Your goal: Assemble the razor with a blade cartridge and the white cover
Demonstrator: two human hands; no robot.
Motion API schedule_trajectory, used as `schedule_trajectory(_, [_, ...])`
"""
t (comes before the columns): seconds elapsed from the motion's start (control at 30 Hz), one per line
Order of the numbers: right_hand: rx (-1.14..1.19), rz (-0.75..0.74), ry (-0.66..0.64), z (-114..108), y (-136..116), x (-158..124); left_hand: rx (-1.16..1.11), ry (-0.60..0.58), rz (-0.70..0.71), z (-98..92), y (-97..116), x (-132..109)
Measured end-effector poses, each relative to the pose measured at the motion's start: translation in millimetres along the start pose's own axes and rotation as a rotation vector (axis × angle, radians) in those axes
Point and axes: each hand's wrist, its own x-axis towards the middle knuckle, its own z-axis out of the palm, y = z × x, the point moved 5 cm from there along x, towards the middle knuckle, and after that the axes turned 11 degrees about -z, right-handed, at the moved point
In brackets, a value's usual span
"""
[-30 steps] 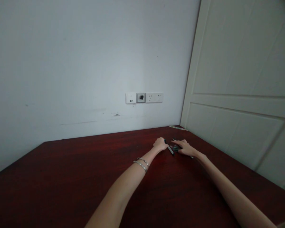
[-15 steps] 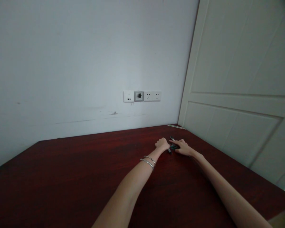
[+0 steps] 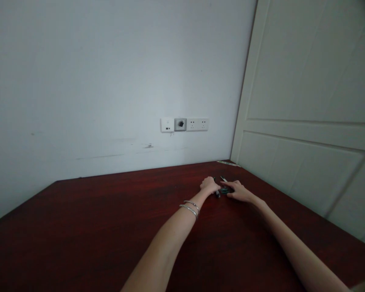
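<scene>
On the dark red wooden table [image 3: 109, 219], my two hands are close together near the far right. My left hand [image 3: 209, 185], with silver bangles at its wrist, is closed around a slim dark and grey pen-like stick [image 3: 217, 194]. Its dark other end pokes out beyond my fingers. My right hand [image 3: 237, 191] rests just to the right, fingers stretched and thumb apart, over a small teal and black pen-like thing [image 3: 224, 190]. Past my right index finger lies another thin stick with a white and dark end [image 3: 224, 179]. The exact kinds are too small to tell.
A pale strip [image 3: 228, 163] lies in the table's far corner. White and grey sockets [image 3: 185, 124] sit on the scuffed wall [image 3: 109, 81] behind. A white panelled door [image 3: 307, 101] stands along the table's right edge.
The view has shifted slightly. The stick at my left hand has turned a little, and its dark far end now shows beyond my fingers. My right hand keeps about the same place.
</scene>
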Motion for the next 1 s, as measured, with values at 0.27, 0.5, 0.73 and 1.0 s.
schedule_trajectory(0.27, [0.025,-0.018,0.057,1,3,-1,0.063,0.114,0.082,-30.9,-29,-21])
schedule_trajectory(0.5, [0.010,-0.036,0.134,6,5,5,0.075,0.225,0.045,-69.4,-99,-31])
schedule_trajectory(0.73, [0.054,-0.212,0.218,2,-52,24,0.091,0.314,-0.069,-109.9,-168,-54])
schedule_trajectory(1.0, [0.161,-0.452,0.123,33,-176,47,0.120,0.352,-0.165,-127.1,-210,-85])
